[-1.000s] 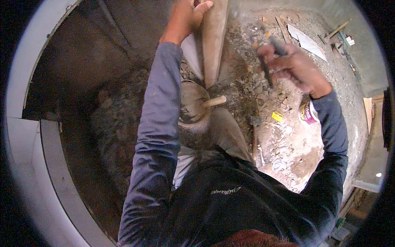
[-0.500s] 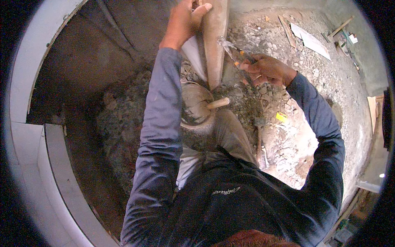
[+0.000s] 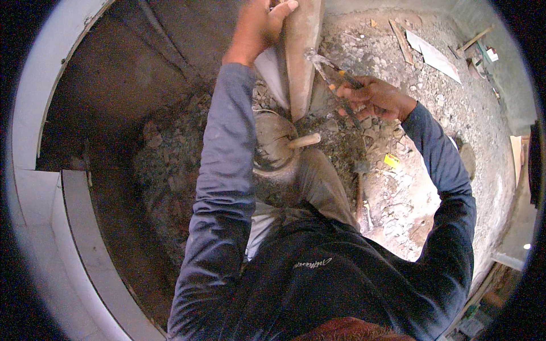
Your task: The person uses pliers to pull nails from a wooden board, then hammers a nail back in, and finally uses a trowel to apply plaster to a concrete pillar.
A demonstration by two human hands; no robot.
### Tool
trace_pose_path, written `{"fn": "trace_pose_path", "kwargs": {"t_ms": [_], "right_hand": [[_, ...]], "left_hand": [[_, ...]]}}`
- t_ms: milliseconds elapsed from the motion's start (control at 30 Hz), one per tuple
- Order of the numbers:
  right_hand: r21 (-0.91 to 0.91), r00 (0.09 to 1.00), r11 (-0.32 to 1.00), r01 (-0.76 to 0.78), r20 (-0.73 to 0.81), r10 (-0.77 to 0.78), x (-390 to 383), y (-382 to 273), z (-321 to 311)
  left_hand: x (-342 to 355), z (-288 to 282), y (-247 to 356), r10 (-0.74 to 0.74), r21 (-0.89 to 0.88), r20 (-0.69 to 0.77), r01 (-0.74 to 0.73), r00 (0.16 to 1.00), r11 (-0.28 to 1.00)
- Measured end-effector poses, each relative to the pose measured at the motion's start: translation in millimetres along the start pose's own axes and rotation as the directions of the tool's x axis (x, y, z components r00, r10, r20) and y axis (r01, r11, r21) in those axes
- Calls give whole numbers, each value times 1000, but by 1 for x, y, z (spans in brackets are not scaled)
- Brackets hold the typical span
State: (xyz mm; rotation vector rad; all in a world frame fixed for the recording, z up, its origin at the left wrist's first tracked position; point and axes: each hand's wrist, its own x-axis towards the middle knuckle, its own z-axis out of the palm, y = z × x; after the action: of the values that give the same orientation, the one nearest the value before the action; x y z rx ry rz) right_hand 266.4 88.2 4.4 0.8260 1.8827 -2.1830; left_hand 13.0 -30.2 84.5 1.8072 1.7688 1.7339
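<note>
A long wooden board [image 3: 301,68] stands tilted in front of me, its lower end near the rubble. My left hand [image 3: 256,31] is closed around its upper part, thumb along the face, with the fingers mostly hidden behind the edge. In my right hand [image 3: 378,99] is a pair of pincers [image 3: 333,77] with black and orange handles, spread apart. Their metal jaws touch the board's right side; whether they grip a nail is too small to tell. Below the board sits a rounded, dusty brown object [image 3: 274,139], with a short wooden handle [image 3: 305,140] sticking out beside it.
Broken rubble [image 3: 392,136] covers the ground. A tool with a wooden shaft [image 3: 359,196] and a small yellow piece [image 3: 391,161] lie to the right. Farther off are a white sheet [image 3: 435,57] and a wood strip [image 3: 401,41]. A pale ledge [image 3: 85,216] runs along the left.
The view has shifted slightly, so the board and both hands appear a little farther right. The pincers' jaws stay at the same spot on the board, and both grips are kept.
</note>
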Motion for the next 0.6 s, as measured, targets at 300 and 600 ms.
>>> {"fn": "trace_pose_path", "kwargs": {"t_ms": [300,600], "right_hand": [[213,993,976,44,97,-65,3,16,-8],[192,974,962,194,75,-212,9,42,23]], "left_hand": [[1,1,1,-111,-58,64,115,992,992],[-3,2,0,-83,35,-24,84,996,996]]}}
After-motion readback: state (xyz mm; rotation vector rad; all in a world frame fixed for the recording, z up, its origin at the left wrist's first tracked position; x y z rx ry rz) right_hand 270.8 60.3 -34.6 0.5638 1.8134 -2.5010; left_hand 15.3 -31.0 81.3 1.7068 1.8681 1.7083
